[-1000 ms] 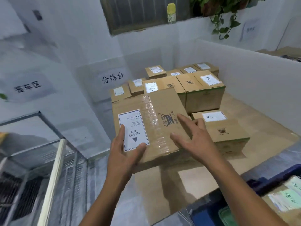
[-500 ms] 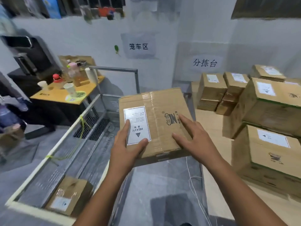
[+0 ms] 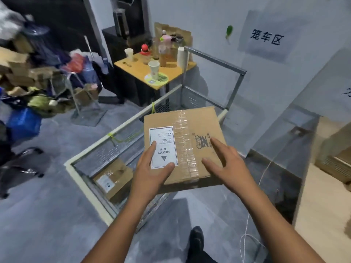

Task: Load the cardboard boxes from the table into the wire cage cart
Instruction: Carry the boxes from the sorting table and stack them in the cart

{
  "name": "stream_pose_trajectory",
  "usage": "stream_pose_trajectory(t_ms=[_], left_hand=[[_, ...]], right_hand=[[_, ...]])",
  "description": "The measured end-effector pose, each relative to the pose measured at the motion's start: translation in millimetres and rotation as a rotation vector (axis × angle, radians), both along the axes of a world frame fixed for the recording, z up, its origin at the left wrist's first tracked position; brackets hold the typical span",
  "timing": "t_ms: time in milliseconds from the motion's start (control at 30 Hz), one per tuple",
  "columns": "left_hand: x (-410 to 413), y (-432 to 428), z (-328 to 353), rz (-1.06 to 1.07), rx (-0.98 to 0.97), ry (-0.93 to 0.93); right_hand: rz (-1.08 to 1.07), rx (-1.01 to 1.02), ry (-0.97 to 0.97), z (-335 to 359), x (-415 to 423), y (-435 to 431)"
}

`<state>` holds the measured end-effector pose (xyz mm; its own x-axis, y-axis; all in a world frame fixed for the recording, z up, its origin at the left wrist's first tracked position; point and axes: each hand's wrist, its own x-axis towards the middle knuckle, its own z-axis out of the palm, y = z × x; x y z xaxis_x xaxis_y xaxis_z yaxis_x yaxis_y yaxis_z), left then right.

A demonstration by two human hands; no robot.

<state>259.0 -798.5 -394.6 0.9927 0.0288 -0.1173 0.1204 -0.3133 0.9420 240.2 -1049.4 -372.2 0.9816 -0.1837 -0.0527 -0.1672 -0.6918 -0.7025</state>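
I carry a taped cardboard box [image 3: 190,130] with a white HEAVY label, held flat above the near right corner of the wire cage cart [image 3: 91,150]. My left hand [image 3: 150,173] grips its near left edge, thumb and index finger lying on the label. My right hand [image 3: 229,166] grips the near right edge, thumb and index finger spread on top. My other fingers are hidden by the box. One smaller labelled box [image 3: 112,177] lies on the cart floor at the near left. The table [image 3: 322,205] with more boxes [image 3: 336,158] shows at the right edge.
A yellow side table [image 3: 171,76] with cups and bottles stands behind the cart. A heap of cardboard and bags [image 3: 38,78] fills the left. A white cord [image 3: 247,234] hangs beside the table, and my shoe [image 3: 196,236] is on the grey floor.
I have lifted the box off the table and turned left with it. It now hangs over the cage cart, and the table stack has slid to the right edge of view.
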Motion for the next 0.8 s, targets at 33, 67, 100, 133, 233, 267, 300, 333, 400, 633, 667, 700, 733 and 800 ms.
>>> stream_pose_trajectory(t_ms=[33, 67, 100, 133, 233, 267, 300, 333, 400, 633, 667, 700, 733, 800], left_hand=[[8, 1, -1, 0.035, 0.006, 0.017], [16, 1, -3, 0.065, 0.015, 0.029], [25, 0, -6, 0.093, 0.031, 0.041], [32, -1, -8, 0.125, 0.045, 0.057], [51, -6, -21, 0.223, 0.06, 0.096], [56, -8, -27, 0.248, 0.067, 0.104], [62, -10, -33, 0.271, 0.071, 0.11], [67, -12, -39, 0.291, 0.07, 0.114], [76, -12, -52, 0.327, 0.055, 0.132], [128, 8, -110, 0.417, -0.023, 0.248], [138, 12, -117, 0.432, -0.035, 0.269], [148, 16, -123, 0.44, -0.052, 0.285], [158, 20, -129, 0.44, -0.068, 0.297], [178, 29, -140, 0.433, -0.074, 0.303]], right_hand=[[0.036, 0.003, 0.003, -5, 18, 0], [0.073, 0.004, 0.006, -10, 35, 0], [0.108, 0.005, 0.014, -14, 51, 0], [0.142, 0.008, 0.03, -20, 67, -1], [0.239, 0.022, 0.07, -37, 108, -6], [0.27, 0.024, 0.073, -42, 121, -7], [0.3, 0.024, 0.075, -47, 133, -8], [0.327, 0.022, 0.078, -53, 145, -8], [0.372, 0.02, 0.096, -64, 167, -6], [0.491, -0.013, 0.199, -119, 240, 22], [0.496, -0.021, 0.215, -126, 250, 27], [0.493, -0.023, 0.228, -131, 259, 32], [0.489, -0.026, 0.242, -135, 269, 37], [0.484, -0.032, 0.265, -143, 289, 45]])
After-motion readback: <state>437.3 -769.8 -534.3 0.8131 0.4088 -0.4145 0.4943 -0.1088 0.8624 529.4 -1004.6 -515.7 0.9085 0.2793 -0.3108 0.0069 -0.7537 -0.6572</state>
